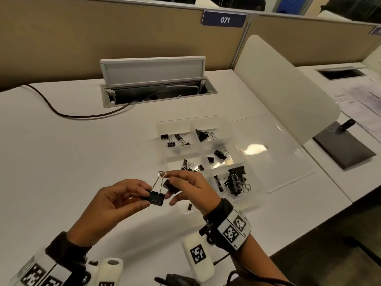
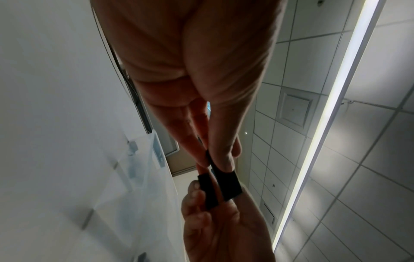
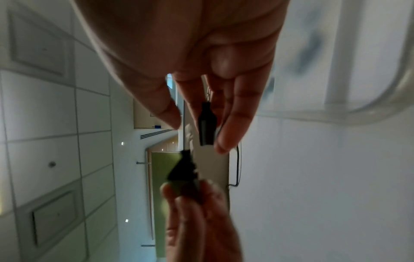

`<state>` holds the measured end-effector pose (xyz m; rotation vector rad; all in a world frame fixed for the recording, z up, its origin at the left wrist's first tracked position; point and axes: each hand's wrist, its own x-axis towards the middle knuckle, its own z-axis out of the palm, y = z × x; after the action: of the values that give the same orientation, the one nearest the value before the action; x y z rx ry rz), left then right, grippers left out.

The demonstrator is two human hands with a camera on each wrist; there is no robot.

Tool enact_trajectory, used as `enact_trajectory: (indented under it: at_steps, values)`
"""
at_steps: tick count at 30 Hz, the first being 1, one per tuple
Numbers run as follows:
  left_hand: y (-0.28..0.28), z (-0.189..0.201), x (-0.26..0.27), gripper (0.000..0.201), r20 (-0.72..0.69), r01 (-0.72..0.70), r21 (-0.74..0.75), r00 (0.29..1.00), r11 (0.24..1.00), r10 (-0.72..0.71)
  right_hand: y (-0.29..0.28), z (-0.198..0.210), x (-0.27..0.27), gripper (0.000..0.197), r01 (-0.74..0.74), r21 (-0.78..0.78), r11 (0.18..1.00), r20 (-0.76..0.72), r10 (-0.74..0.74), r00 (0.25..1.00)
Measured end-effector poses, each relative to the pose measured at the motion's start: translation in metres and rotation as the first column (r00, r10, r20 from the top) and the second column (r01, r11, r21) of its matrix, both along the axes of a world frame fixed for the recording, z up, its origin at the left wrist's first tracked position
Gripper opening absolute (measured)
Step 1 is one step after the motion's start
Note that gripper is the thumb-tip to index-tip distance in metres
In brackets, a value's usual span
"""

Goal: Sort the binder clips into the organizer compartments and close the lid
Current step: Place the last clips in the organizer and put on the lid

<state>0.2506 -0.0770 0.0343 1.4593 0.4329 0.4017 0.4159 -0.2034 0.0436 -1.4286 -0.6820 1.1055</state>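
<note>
Over the white desk, in front of the organizer, my left hand (image 1: 147, 196) pinches a medium black binder clip (image 1: 154, 198) by its body, wire handles pointing up. My right hand (image 1: 172, 188) holds a second black clip (image 1: 170, 185) right beside it. The left wrist view shows the left-hand clip (image 2: 229, 185) between my thumb and fingers. Seen from the right wrist, the right-hand clip (image 3: 207, 127) lies against my fingers (image 3: 226, 136). The clear organizer (image 1: 177, 124) holds black clips in several compartments, the big ones (image 1: 235, 180) at the near right. Its clear lid (image 1: 278, 153) lies open to the right.
An open cable box (image 1: 154, 79) sits at the back of the desk, with a dark cord (image 1: 61, 112) running left. A white divider panel (image 1: 278, 89) stands to the right, a dark pouch (image 1: 342, 149) and papers (image 1: 360, 104) beyond it. A white tagged device (image 1: 198, 254) lies near me.
</note>
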Motion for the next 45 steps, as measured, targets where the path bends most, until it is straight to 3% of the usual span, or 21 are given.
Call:
enact_trajectory:
  at_steps: [2, 7, 11, 14, 18, 23, 29, 34, 40, 45]
  values:
    - [-0.004, -0.003, 0.010, 0.021, -0.001, 0.030, -0.008, 1.000, 1.000, -0.030, -0.002, 0.002, 0.007, 0.022, -0.013, 0.006, 1.000, -0.026, 0.013, 1.000]
    - [-0.017, -0.005, 0.036, 0.014, -0.010, 0.028, -0.014, 1.000, 1.000, -0.028, -0.010, 0.001, 0.035, 0.023, -0.010, -0.044, 0.999, 0.174, 0.018, 0.985]
    - [-0.024, -0.005, 0.053, 0.029, -0.019, -0.010, 0.005, 1.000, 1.000, 0.011, -0.019, 0.008, 0.069, 0.020, -0.031, -0.095, 0.995, 0.152, 0.045, 0.987]
    - [-0.024, -0.008, 0.062, 0.034, -0.051, -0.064, 0.014, 0.997, 0.998, 0.065, -0.025, 0.020, 0.107, 0.020, 0.105, -0.102, 0.989, 0.146, -0.090, 0.985]
    - [-0.019, -0.021, 0.066, 0.047, -0.176, -0.120, 0.040, 0.976, 0.992, 0.125, -0.022, 0.030, 0.167, 0.027, 0.355, -0.128, 0.926, 0.194, -0.328, 0.925]
    - [-0.019, -0.037, 0.069, 0.071, -0.266, -0.136, -0.048, 0.957, 0.990, 0.118, 0.003, 0.017, 0.210, 0.025, 0.444, -0.229, 0.866, 0.279, -0.379, 0.882]
    - [-0.021, -0.050, 0.072, 0.098, -0.321, -0.119, -0.126, 0.944, 0.985, 0.073, 0.033, -0.006, 0.222, 0.026, 0.424, -0.358, 0.832, 0.360, -0.296, 0.885]
    - [-0.018, -0.055, 0.072, 0.100, -0.313, -0.107, -0.151, 0.948, 0.983, 0.055, 0.037, -0.013, 0.227, 0.022, 0.377, -0.411, 0.830, 0.385, -0.217, 0.897]
    - [-0.017, -0.060, 0.071, 0.087, -0.324, -0.068, -0.181, 0.946, 0.981, 0.006, 0.010, 0.001, 0.230, 0.024, 0.407, -0.365, 0.837, 0.548, -0.161, 0.821]
    - [-0.018, -0.062, 0.071, 0.090, -0.328, -0.047, -0.198, 0.945, 0.979, -0.021, -0.011, 0.003, 0.213, 0.027, 0.236, -0.438, 0.867, 0.551, 0.052, 0.833]
